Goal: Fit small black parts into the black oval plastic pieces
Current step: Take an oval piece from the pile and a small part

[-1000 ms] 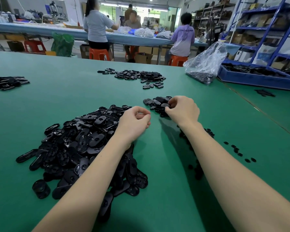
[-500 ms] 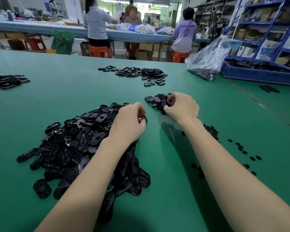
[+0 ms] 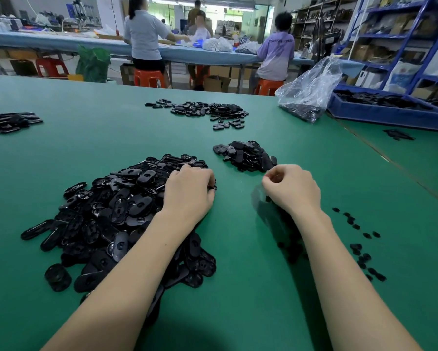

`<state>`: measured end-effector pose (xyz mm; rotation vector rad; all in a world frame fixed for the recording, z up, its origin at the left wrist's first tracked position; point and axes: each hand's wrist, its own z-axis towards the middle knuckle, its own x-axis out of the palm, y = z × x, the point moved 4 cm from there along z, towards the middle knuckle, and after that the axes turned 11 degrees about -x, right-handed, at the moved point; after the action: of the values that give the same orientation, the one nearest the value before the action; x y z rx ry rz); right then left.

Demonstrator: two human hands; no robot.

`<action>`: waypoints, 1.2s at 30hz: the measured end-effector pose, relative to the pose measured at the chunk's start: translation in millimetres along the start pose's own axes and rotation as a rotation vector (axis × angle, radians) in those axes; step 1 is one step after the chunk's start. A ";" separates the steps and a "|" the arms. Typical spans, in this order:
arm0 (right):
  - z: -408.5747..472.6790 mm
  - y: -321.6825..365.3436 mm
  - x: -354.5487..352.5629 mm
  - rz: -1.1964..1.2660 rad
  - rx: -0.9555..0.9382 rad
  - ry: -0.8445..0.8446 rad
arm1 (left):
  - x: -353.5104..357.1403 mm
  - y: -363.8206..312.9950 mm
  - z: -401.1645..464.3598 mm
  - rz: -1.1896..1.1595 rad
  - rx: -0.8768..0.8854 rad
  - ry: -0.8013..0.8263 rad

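The big heap of oval pieces sat left of centre on the green table. The left hand rested on its edge, fingers curled, seemingly around one piece. They looked light, stiff and slick, so I'd pinch by the rims. The right hand was curled too; holding anything, couldn't tell. Small parts lay scattered far right.

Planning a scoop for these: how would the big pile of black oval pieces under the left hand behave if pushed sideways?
The big pile is loose, overlapping flat pieces, so it would probably spread and slide rather than move together. The pieces look glossy and rigid, likely slippery on the green table.
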<state>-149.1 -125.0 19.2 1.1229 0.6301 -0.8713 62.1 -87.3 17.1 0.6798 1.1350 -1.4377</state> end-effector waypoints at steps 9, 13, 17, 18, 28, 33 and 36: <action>-2.9 -9.2 -15.8 -0.153 0.059 0.142 | 3.4 -15.2 -1.0 -0.925 -0.297 0.218; -4.9 -2.4 -13.7 -0.203 0.069 0.230 | 14.4 -17.6 -5.6 -1.337 -0.539 0.450; -7.2 1.1 -10.9 -0.231 0.067 0.209 | 15.6 -17.5 -4.8 -1.426 -0.573 0.471; -7.2 1.0 -10.6 -0.215 0.055 0.213 | 16.1 -17.2 -4.6 -1.430 -0.573 0.470; -5.7 26.5 -10.7 0.550 -0.099 0.130 | 16.9 -16.9 -3.8 -1.520 -0.591 0.475; -5.6 30.6 -11.0 0.689 -0.102 0.192 | 17.3 -16.1 -1.8 -1.648 -0.649 0.526; -8.5 35.2 -6.1 0.762 -0.094 0.292 | 16.5 -19.1 -4.9 -1.587 -0.603 0.599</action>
<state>-122.5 -109.1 38.8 1.2805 0.4147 -0.0248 39.4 -91.3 5.7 -0.4818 2.7467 -1.9254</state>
